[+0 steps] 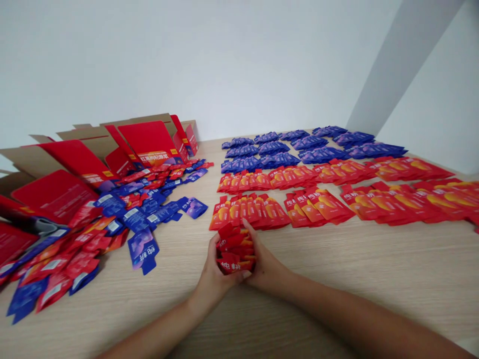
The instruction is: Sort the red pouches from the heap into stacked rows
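Between my two hands is a bunch of red sachets [235, 249] with orange fruit prints, held at the near middle of the table. My left hand [214, 271] is closed round the bunch's left side, its thumb along the near edge. On the right side, my right hand [264, 264] grips the same bunch with its fingers along the far right edge. Just beyond my hands lies a row of fanned red sachets [249, 212]. Farther back, blue sachets [279, 159] lie in overlapping groups.
A loose heap of mixed sachets [130, 217] spreads over the left of the wooden table [179, 294]. Open red cardboard boxes [149, 137] stand behind it, flaps up. More red sachets [396, 199] run along the right side. A white wall [243, 65] closes off the back.
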`<state>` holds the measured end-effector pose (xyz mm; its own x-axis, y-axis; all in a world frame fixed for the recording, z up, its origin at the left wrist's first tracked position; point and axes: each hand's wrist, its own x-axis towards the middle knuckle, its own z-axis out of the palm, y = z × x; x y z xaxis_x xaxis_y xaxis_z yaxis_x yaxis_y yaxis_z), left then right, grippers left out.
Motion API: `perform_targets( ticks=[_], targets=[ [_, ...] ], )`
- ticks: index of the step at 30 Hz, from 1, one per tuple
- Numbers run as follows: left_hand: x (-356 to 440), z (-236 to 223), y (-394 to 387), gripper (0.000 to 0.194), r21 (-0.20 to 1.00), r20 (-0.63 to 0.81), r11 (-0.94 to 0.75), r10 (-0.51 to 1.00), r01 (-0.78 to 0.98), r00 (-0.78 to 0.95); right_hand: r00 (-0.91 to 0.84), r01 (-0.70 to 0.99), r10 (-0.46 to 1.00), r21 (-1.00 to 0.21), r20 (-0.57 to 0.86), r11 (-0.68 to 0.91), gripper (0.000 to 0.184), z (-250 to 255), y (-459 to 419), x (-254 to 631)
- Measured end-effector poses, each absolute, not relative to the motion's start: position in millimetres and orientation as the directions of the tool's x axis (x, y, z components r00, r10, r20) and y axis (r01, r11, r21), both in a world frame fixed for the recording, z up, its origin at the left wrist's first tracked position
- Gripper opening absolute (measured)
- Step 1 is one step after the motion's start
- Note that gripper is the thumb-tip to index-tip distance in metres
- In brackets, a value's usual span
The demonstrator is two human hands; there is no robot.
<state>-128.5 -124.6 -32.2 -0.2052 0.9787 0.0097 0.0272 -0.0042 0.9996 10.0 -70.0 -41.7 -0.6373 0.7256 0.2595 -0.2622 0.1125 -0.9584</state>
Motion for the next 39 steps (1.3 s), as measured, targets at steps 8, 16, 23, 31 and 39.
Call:
perform_targets(
  ticks=[8, 16, 23, 31, 39],
  targets=[
    [-114, -25, -124, 0.093, 1.0, 0.013, -0.016, 0.975, -0.013, -0.223, -0.585, -0.276, 0.695, -0.908, 0.418, 0.314, 0.085, -44, -68, 10],
    [-116, -18, -128, 0.078, 1.0, -0.013, 0.012, 0.978, -0.007, -0.208, -0.618, -0.08, 0.657, -0.866, 0.431, 0.493, 0.079, -36, -70, 17],
    [-118, -18, -131, 0.077, 0.994, -0.105, 0.106, 0.968, -0.005, -0.226, -0.717, -0.184, 0.674, -0.981, 0.178, 0.063, 0.079, -20, -81, 16],
    [-134, 29, -110, 0.051, 0.926, -0.027, 0.046, 0.998, 0.375, -0.058, -0.733, -0.355, 0.671, -0.779, -0.112, -0.517, 0.067, -11, -77, 13],
    [-254, 39, -25, 0.045, 0.688, 0.151, 0.121, 0.94, 0.715, -0.304, -0.789, -0.423, 0.606, -0.625, -0.103, -0.656, 0.047, 9, -69, 35]
  ],
)
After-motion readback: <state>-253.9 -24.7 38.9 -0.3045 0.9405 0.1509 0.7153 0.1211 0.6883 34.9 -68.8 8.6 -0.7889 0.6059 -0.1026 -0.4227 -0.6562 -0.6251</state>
